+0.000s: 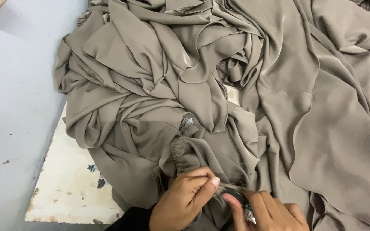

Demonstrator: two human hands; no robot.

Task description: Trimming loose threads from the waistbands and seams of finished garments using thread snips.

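Pale and paint-chipped, the counter (71, 188) shows only at its left edge; a heap of taupe cloth (219, 98) covers the rest, and grey floor (13, 107) lies beyond. My left grip (185, 199) is clenched on a fold of the cloth at the near edge, thumb pressed toward the fingers, pinching the fabric taut just below a gathered cuff (178, 154). My right grip (264, 211) is closed around a small tool (248, 211), dark with a bit of metal showing; I cannot tell what kind it is. Its tip sits against frayed threads (232, 186) on a seam between my hands. By the look of it, I am working at loose threads along this seam. The next move would call for a steady pinch and a careful tool tip, so that only thread is caught and not the cloth.
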